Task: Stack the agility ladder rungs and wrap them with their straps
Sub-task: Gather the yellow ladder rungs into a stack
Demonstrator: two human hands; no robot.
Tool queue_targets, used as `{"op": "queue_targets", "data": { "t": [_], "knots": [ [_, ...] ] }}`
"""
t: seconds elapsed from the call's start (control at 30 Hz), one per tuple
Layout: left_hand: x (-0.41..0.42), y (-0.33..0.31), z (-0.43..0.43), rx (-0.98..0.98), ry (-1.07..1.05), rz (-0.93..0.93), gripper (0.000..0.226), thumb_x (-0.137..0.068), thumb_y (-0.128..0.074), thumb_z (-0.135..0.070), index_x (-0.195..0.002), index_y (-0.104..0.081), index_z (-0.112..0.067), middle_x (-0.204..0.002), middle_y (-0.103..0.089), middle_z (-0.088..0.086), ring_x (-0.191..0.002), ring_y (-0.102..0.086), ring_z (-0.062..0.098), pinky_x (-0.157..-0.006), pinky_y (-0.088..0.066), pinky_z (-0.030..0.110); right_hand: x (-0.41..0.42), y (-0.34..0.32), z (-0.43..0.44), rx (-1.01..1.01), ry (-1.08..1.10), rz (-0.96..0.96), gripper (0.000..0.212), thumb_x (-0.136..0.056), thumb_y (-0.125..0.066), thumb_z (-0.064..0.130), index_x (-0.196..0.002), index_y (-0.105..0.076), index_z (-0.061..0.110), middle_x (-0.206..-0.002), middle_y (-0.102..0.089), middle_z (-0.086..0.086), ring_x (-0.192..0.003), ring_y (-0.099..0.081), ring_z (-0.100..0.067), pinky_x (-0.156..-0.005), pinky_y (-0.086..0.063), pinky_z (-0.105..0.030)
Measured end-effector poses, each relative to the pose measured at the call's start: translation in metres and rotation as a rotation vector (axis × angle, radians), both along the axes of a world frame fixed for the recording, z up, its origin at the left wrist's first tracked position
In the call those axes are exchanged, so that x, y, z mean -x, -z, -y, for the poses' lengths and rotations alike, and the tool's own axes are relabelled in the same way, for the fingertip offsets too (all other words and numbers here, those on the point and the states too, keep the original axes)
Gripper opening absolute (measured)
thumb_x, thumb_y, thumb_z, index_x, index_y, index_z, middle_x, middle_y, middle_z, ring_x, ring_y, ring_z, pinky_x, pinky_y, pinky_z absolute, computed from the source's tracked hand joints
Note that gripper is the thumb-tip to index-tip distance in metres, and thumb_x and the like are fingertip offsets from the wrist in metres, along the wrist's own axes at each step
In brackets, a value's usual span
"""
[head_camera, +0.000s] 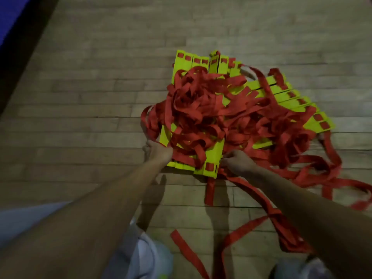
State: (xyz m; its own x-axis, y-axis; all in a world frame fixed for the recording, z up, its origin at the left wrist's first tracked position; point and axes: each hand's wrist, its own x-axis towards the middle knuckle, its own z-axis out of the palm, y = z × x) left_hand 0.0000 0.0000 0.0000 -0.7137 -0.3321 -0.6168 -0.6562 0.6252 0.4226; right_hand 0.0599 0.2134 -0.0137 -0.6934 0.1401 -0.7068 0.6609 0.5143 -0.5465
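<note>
We have rungs (213,156) heaped mid-frame, loosely stacked, unwrapped
Our left hand (156,151) grips the rungs, our right hand (238,162) the tangled straps (201,109)

The rungs (214,156) are bright neon yellow-green, each end marked by a pair of small red squares where webbing shows through the slots. The straps (201,109) are plain red. The floor (90,97) is pale greyish-brown wood in staggered planks with dark seams. A blue mat (12,15) is edged by a near-black band (30,47). The garment (24,218) is pale bluish-white, and the shoe (153,256) is whitish.
</note>
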Motion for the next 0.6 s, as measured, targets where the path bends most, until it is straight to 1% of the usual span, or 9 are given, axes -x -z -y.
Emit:
{"op": "queue_targets", "data": {
  "t": [0.07,0.13,0.17,0.2,0.27,0.33,0.4,0.5,0.6],
  "knots": [
    [0.002,0.011,0.004,0.005,-0.065,0.035,0.072,-0.087,-0.060,-0.025,-0.145,-0.027,0.002,-0.150,-0.030,0.023,-0.136,-0.036,0.039,-0.110,-0.035,0.041,0.000,0.010,0.003,0.003,0.019,-0.005,0.016,-0.090,-0.063,0.017,-0.092,-0.069,0.002,-0.074,-0.058,-0.007,-0.068,-0.052,-0.020,-0.062,-0.041,-0.030],
    [0.002,0.029,0.008,-0.078,-0.054,0.042,0.068,-0.083,-0.059,-0.028,-0.143,-0.041,-0.003,-0.144,-0.045,0.022,-0.131,-0.045,0.038,-0.107,-0.040,0.042,-0.002,0.025,0.010,0.071,0.055,0.012,0.004,-0.089,-0.066,0.017,-0.089,-0.067,0.013,-0.080,-0.060,-0.002,-0.074,-0.053,-0.018,-0.064,-0.042,-0.023],
    [0.000,0.034,0.009,-0.105,-0.029,0.037,0.059,-0.085,-0.059,-0.025,-0.139,-0.048,-0.006,-0.138,-0.053,0.022,-0.126,-0.051,0.038,-0.104,-0.044,0.042,-0.005,0.030,0.014,0.104,0.075,0.014,0.005,-0.089,-0.067,0.017,-0.092,-0.069,0.014,-0.086,-0.064,-0.002,-0.079,-0.057,-0.019,-0.068,-0.046,-0.021],
    [-0.002,0.036,0.010,-0.112,-0.015,0.032,0.049,-0.088,-0.059,-0.020,-0.134,-0.054,-0.006,-0.131,-0.059,0.022,-0.119,-0.056,0.038,-0.099,-0.048,0.044,-0.008,0.036,0.018,0.121,0.100,0.021,0.014,-0.089,-0.067,0.018,-0.101,-0.070,0.012,-0.097,-0.069,-0.005,-0.089,-0.062,-0.021,-0.079,-0.050,-0.024],
    [-0.004,0.044,0.016,-0.067,0.032,0.009,0.037,-0.093,-0.058,-0.018,-0.125,-0.061,-0.001,-0.117,-0.066,0.024,-0.107,-0.064,0.040,-0.090,-0.053,0.041,-0.012,0.042,0.028,0.139,0.175,0.020,0.024,-0.089,-0.068,0.018,-0.112,-0.069,0.010,-0.114,-0.070,-0.011,-0.106,-0.064,-0.028,-0.095,-0.051,-0.041],
    [-0.005,0.045,0.020,-0.052,0.097,0.014,0.031,-0.095,-0.059,-0.020,-0.115,-0.065,0.002,-0.093,-0.070,0.022,-0.086,-0.070,0.038,-0.074,-0.052,0.034,-0.012,0.043,0.032,0.137,0.250,0.003,0.014,-0.089,-0.070,0.017,-0.098,-0.071,0.007,-0.107,-0.071,-0.014,-0.101,-0.066,-0.031,-0.093,-0.052,-0.051],
    [-0.006,0.035,0.020,-0.072,0.160,0.008,0.025,-0.095,-0.060,-0.019,-0.108,-0.066,0.002,-0.071,-0.066,0.014,-0.062,-0.066,0.032,-0.066,-0.051,0.031,-0.010,0.039,0.032,0.131,0.284,-0.012,0.016,-0.088,-0.071,0.016,-0.087,-0.068,0.001,-0.093,-0.068,-0.016,-0.090,-0.065,-0.032,-0.088,-0.053,-0.054],
    [-0.006,0.013,0.017,-0.095,0.211,-0.009,0.020,-0.093,-0.065,-0.018,-0.100,-0.067,0.001,-0.069,-0.065,0.015,-0.062,-0.064,0.032,-0.073,-0.058,0.043,-0.006,0.017,0.024,0.086,0.280,-0.025,0.019,-0.087,-0.072,0.015,-0.093,-0.061,0.000,-0.092,-0.065,-0.017,-0.088,-0.063,-0.031,-0.083,-0.052,-0.048],
    [-0.003,-0.019,0.009,-0.130,0.254,-0.051,0.023,-0.090,-0.069,-0.018,-0.094,-0.068,0.004,-0.069,-0.064,0.017,-0.074,-0.069,0.036,-0.077,-0.057,0.046,-0.005,-0.014,0.012,0.091,0.299,-0.078,0.021,-0.087,-0.069,0.008,-0.075,-0.053,0.012,-0.075,-0.062,-0.009,-0.073,-0.061,-0.025,-0.070,-0.053,-0.044]
  ]
}}
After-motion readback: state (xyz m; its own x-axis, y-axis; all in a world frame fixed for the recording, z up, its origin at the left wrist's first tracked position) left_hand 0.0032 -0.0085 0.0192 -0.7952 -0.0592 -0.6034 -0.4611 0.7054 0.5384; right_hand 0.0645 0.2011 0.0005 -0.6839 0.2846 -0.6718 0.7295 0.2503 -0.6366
